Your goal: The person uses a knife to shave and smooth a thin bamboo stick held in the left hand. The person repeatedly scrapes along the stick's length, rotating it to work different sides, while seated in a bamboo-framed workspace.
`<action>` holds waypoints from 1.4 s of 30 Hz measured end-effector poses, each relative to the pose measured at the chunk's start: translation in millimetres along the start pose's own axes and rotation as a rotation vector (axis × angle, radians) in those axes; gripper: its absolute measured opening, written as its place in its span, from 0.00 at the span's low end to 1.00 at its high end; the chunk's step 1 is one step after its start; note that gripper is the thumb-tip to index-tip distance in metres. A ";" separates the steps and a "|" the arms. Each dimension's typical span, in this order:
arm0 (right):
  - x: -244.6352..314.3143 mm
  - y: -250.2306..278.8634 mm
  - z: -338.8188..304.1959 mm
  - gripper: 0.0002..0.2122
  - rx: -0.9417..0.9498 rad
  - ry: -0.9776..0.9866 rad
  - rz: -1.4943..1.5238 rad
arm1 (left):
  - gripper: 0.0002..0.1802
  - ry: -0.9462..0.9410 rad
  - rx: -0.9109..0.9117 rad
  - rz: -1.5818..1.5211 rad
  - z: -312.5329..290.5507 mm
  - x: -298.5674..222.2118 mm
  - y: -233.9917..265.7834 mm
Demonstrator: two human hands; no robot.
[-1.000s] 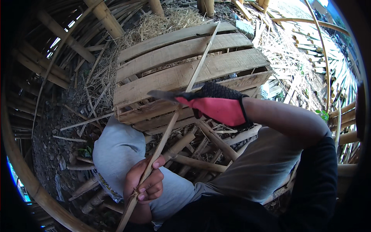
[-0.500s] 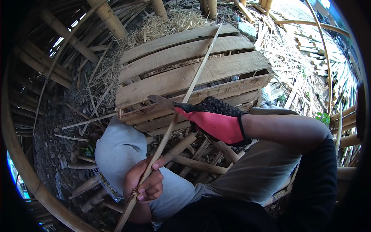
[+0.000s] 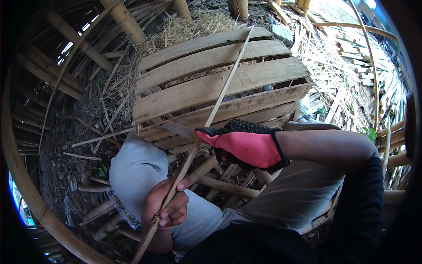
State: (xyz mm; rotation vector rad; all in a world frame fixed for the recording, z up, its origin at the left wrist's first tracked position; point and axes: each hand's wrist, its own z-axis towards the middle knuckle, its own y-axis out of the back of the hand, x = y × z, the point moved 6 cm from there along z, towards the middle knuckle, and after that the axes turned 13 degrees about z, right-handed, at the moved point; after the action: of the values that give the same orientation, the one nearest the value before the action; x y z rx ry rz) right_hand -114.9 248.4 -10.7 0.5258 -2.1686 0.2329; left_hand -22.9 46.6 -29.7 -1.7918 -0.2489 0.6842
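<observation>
While it runs from the lower left of the frame up past centre, the bamboo strip (image 3: 220,103) looks thin, pale and straight; the bare left hand (image 3: 166,207) is clamped on its lower end. At centre right, the gloved right hand (image 3: 246,145) grips a knife (image 3: 178,130), blade against the strip, over a wooden pallet (image 3: 211,88).

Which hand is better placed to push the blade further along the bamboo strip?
Right. The gloved right hand already holds the knife, its blade against the bamboo strip. The bare left hand grips the strip's lower end, steadying it over the knee.
</observation>
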 end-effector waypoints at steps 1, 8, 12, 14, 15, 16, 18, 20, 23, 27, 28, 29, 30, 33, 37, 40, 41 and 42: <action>2.0 -8.5 -2.7 0.29 0.048 -0.009 -0.016 | 0.13 0.007 -0.020 0.043 -2.8 0.5 -1.1; 3.0 -6.6 -3.4 0.25 0.141 0.055 -0.047 | 0.13 -0.038 0.000 -0.069 -2.6 -0.4 2.3; -9.4 25.9 16.1 0.25 0.048 0.034 0.286 | 0.14 -0.018 0.031 -0.082 0.6 -2.7 3.3; -10.1 39.4 21.7 0.22 -0.107 0.061 0.402 | 0.14 -0.024 0.050 -0.094 1.7 -4.3 3.9; -16.2 34.6 16.9 0.22 -0.161 0.060 0.347 | 0.14 -0.029 0.053 -0.096 1.3 -3.3 5.3; -13.1 20.4 12.8 0.22 -0.050 0.192 0.190 | 0.14 -0.037 0.053 -0.095 2.2 -4.0 6.4; -14.5 -2.5 7.1 0.21 0.100 0.304 0.027 | 0.14 -0.050 0.036 -0.084 -2.2 -2.6 2.7; -16.9 11.7 12.1 0.20 0.051 0.129 0.142 | 0.15 -0.043 0.024 -0.080 -3.1 -2.2 2.9; -7.4 21.2 3.6 0.18 -0.016 0.037 0.136 | 0.14 -0.026 0.027 -0.063 2.9 -4.0 3.5; -15.1 -9.7 3.8 0.19 0.054 0.169 0.060 | 0.11 -0.043 0.001 -0.035 1.5 -4.5 0.8; -11.0 5.7 5.8 0.18 -0.037 0.057 0.166 | 0.11 -0.036 0.010 -0.046 3.0 -3.6 1.6; -11.0 18.7 6.4 0.17 -0.128 -0.054 0.272 | 0.11 -0.025 0.011 -0.039 3.9 -2.2 2.9; -10.6 26.7 12.4 0.19 -0.195 -0.077 0.355 | 0.12 -0.031 0.001 -0.025 3.5 -2.7 1.9; -0.2 -21.7 -3.5 0.20 0.252 0.265 -0.385 | 0.12 -0.048 -0.017 -0.014 -0.9 -3.0 0.5; 19.6 0.6 -14.8 0.20 -0.122 0.573 -0.326 | 0.13 -0.032 -0.035 0.012 -0.1 -3.4 3.9; 25.0 26.7 -16.1 0.19 -0.347 0.679 0.197 | 0.13 -0.025 -0.059 0.064 3.5 -4.4 2.2; 26.2 34.2 -18.4 0.19 -0.391 0.782 0.270 | 0.14 -0.018 -0.061 0.070 5.4 -4.7 1.0; 30.5 29.7 -24.5 0.17 -0.388 0.682 0.179 | 0.14 -0.020 -0.075 0.076 4.6 -4.2 0.7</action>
State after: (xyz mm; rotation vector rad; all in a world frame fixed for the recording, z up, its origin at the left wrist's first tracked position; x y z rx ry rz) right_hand -127.0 274.7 29.0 0.0120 -1.5323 0.0657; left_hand -29.0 48.0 -29.8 -1.8741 -0.2231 0.7556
